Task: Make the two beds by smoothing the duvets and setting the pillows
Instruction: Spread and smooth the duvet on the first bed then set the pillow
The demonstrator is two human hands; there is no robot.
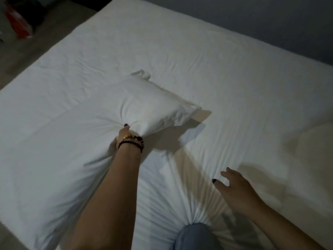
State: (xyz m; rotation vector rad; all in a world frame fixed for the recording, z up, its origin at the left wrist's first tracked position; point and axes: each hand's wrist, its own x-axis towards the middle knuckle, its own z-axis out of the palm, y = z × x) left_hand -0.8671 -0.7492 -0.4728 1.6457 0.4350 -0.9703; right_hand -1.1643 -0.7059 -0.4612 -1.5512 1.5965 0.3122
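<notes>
a: where's the pillow [144,105]?
b: on the bed [234,78], mid-left. left hand [124,134] pinches its near edge, fabric bunched.
a: right hand [234,188]?
b: fingers spread, empty, over the sheet, well right of pillow.

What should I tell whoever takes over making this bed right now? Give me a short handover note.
Left hand: fingers grip the white pillow by its near edge, lifted over the bed.
Right hand: open, holding nothing, just above the sheet.
A knee presses into the sheet, bunching wrinkles around it.
Done: nothing visibly finished.
Left: set the pillow in place, smooth the wrinkles. No duvet or second bed in view.
</notes>
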